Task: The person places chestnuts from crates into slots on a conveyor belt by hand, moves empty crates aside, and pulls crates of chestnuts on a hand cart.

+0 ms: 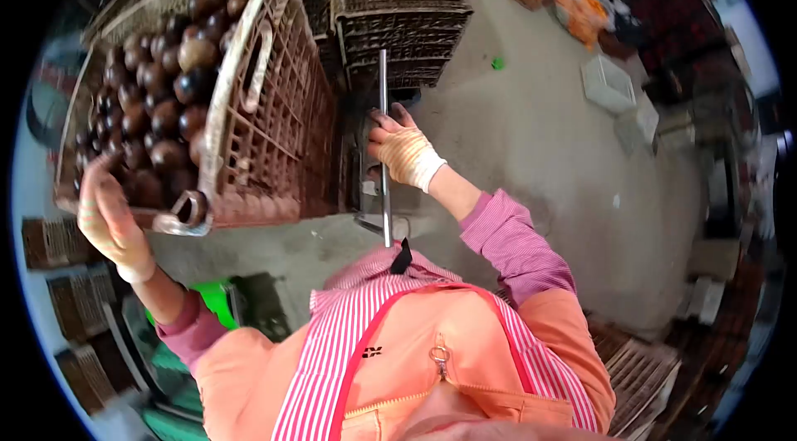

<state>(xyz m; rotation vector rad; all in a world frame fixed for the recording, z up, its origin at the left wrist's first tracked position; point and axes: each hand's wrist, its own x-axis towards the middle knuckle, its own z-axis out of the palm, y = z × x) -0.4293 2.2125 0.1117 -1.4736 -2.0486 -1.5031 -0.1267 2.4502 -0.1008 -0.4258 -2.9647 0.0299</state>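
A dirty white plastic crate (274,117) full of dark brown round items (166,75) stands at the upper left. My left hand (112,213), in a pale glove with bare fingertips, is at the crate's near left corner, its fingers together and their tips against the round items at the rim. Whether it grips one is hidden. My right hand (401,146), in a similar glove, is beside a thin metal bar (384,208) right of the crate. Its fingers reach over the bar and are partly spread; the hand's underside is hidden.
Stacked crates (403,17) stand ahead. A green scrap (497,63) lies on the grey floor (531,167). White baskets (608,84) and bags with orange contents (581,13) are at the upper right. Green containers (170,383) stand at the lower left.
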